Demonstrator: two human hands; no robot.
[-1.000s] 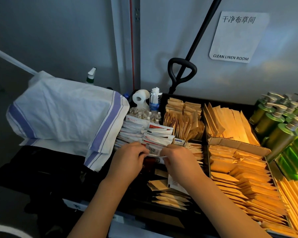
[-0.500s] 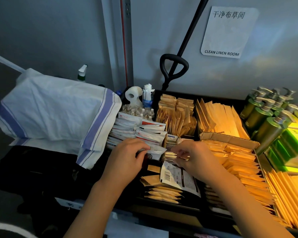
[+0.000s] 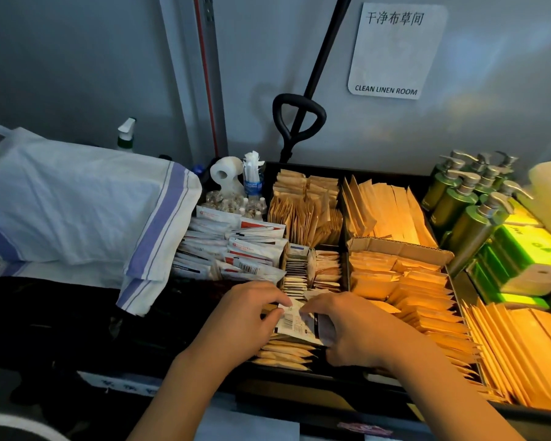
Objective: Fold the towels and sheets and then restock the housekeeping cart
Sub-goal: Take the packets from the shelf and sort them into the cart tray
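The housekeeping cart's black tray (image 3: 303, 168) holds rows of amenity packets. Both hands meet over its front middle compartment. My left hand (image 3: 245, 316) and my right hand (image 3: 350, 326) pinch a flat white printed packet (image 3: 296, 323) between them, just above a stack of tan sachets (image 3: 283, 351). Behind the hands lies a pile of white and red sachets (image 3: 236, 249). A white cloth bag with purple stripes (image 3: 77, 211) sits at the cart's left end.
Tan paper packets (image 3: 404, 281) fill the compartments to the right. Green pump bottles (image 3: 468, 202) and green boxes (image 3: 522, 259) stand at far right. A toilet roll (image 3: 225, 176), small bottles and a spray bottle (image 3: 126, 135) sit behind. A black handle (image 3: 299, 119) leans on the wall.
Both hands drew back from the white and red sachet pile toward me. They now hold the white printed packet together over the front compartment.
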